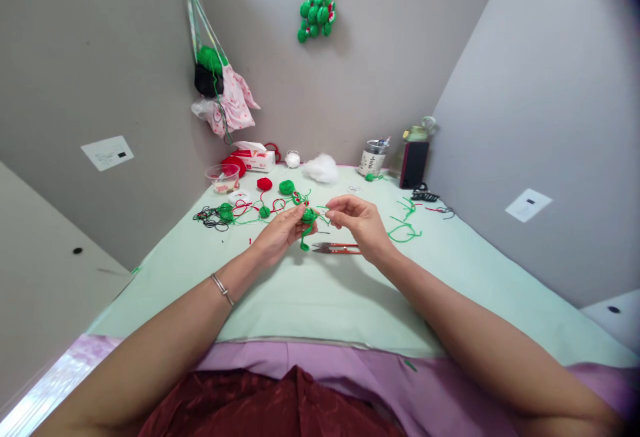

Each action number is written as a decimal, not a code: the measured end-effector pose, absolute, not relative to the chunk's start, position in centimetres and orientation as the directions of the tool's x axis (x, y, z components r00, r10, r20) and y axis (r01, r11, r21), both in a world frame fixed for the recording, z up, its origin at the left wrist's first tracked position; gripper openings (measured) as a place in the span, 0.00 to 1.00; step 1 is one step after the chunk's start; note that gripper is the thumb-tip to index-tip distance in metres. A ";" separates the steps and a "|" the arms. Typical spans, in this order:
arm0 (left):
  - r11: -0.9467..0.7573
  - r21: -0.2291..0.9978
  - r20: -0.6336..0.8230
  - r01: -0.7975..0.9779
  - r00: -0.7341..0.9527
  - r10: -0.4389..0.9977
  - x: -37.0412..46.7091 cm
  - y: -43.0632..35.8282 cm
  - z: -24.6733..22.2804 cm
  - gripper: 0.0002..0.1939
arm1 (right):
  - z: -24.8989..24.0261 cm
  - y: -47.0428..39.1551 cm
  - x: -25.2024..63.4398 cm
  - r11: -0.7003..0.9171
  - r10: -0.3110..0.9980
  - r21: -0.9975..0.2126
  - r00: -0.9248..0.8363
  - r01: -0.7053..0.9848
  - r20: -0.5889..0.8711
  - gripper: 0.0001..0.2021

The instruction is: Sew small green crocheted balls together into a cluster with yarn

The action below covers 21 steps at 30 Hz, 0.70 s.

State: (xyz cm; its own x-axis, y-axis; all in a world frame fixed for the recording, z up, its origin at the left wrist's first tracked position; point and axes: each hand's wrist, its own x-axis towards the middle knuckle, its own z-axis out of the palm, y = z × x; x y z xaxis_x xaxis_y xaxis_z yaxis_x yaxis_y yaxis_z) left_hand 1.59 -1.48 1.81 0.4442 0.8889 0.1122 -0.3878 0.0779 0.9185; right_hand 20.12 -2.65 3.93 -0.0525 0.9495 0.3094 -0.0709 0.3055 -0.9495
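Observation:
Near the middle of the table, my left hand [284,232] is closed round a small green crocheted piece [309,216], with a green strand hanging below it. My right hand [359,220] is just to the right, thumb and fingertips pinched together beside thin green yarn ends; what exactly sits in the pinch is too small to make out. Under the right hand lie orange-handled thread snips [336,248], blades pointing left. Behind the left hand are a green yarn ball [287,187] and a red yarn ball [265,184].
Black cord [213,218] and a clear bowl [223,178] are at the left. Farther back stand a tissue box [259,159], white stuffing [321,168], a pen can [373,158] and a dark phone [415,164]. Green yarn scraps [405,229] lie at the right.

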 end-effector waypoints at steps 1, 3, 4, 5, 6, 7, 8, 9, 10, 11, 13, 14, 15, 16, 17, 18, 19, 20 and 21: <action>0.090 0.913 0.109 -0.399 0.450 0.886 1.6 -1.5 1.8 0.19 | 3.8 -2.5 20.2 0.259 0.961 -0.959 -0.070 -0.113 0.268 0.12; 0.111 0.908 0.094 -0.404 0.454 0.886 1.6 -1.5 1.9 0.19 | 3.5 -2.2 20.4 0.150 0.978 -0.969 -0.115 -0.196 0.175 0.14; 0.113 0.910 0.087 -0.398 0.452 0.888 1.7 -1.5 1.9 0.19 | 3.4 -2.1 20.4 0.091 0.982 -0.969 -0.144 -0.230 0.126 0.15; 0.110 0.916 0.084 -0.387 0.450 0.889 1.7 -1.6 1.9 0.20 | 3.3 -2.1 20.5 0.033 0.981 -0.966 -0.174 -0.258 0.080 0.16; 0.100 0.923 0.085 -0.372 0.448 0.890 1.7 -1.6 1.9 0.20 | 3.2 -2.0 20.5 -0.017 0.978 -0.960 -0.203 -0.281 0.042 0.17; 0.086 0.931 0.089 -0.356 0.447 0.890 1.7 -1.6 1.9 0.21 | 3.1 -2.0 20.5 -0.060 0.974 -0.952 -0.226 -0.299 0.010 0.19; 0.070 0.938 0.095 -0.339 0.446 0.890 1.7 -1.7 1.9 0.21 | 3.1 -2.0 20.5 -0.091 0.970 -0.945 -0.242 -0.315 -0.013 0.19; 0.053 0.945 0.103 -0.324 0.447 0.889 1.7 -1.8 2.0 0.22 | 3.0 -2.0 20.4 -0.108 0.969 -0.938 -0.246 -0.329 -0.025 0.20; 0.037 0.949 0.113 -0.312 0.449 0.886 1.7 -1.8 2.0 0.22 | 2.9 -2.0 20.3 -0.109 0.970 -0.935 -0.242 -0.338 -0.026 0.20; 0.023 0.952 0.123 -0.305 0.450 0.885 1.8 -1.9 2.0 0.22 | 2.9 -2.1 20.3 -0.101 0.971 -0.934 -0.237 -0.343 -0.018 0.20; 0.001 0.950 0.147 -0.312 0.448 0.882 1.8 -2.1 2.0 0.20 | 2.9 -2.3 20.1 -0.064 0.972 -0.938 -0.235 -0.342 0.019 0.20; -0.005 0.946 0.157 -0.323 0.446 0.881 1.8 -2.1 2.0 0.19 | 2.9 -2.3 20.0 -0.046 0.970 -0.939 -0.241 -0.340 0.040 0.20; -0.005 0.943 0.163 -0.334 0.448 0.879 1.8 -2.2 2.0 0.18 | 2.9 -2.4 19.9 -0.034 0.967 -0.940 -0.250 -0.339 0.055 0.20; 0.002 0.939 0.163 -0.343 0.453 0.876 1.8 -2.2 2.0 0.18 | 2.9 -2.5 19.8 -0.027 0.964 -0.941 -0.259 -0.338 0.065 0.20; 0.015 0.936 0.160 -0.351 0.464 0.871 1.8 -2.2 2.0 0.18 | 2.9 -2.5 19.8 -0.023 0.962 -0.942 -0.263 -0.336 0.070 0.19; 0.031 0.933 0.154 -0.358 0.477 0.865 1.8 -2.1 2.0 0.18 | 2.9 -2.5 19.8 -0.021 0.963 -0.943 -0.261 -0.333 0.071 0.19; 0.050 0.930 0.147 -0.365 0.490 0.859 1.7 -2.1 2.0 0.19 | 2.9 -2.4 19.8 -0.020 0.964 -0.944 -0.256 -0.329 0.069 0.19; 0.069 0.926 0.139 -0.371 0.504 0.852 1.6 -2.0 2.1 0.19 | 2.8 -2.3 19.8 -0.019 0.967 -0.945 -0.246 -0.327 0.065 0.19; 0.087 0.923 0.130 -0.374 0.519 0.845 1.5 -2.0 2.1 0.18 | 2.8 -2.2 19.9 -0.019 0.970 -0.945 -0.234 -0.327 0.061 0.19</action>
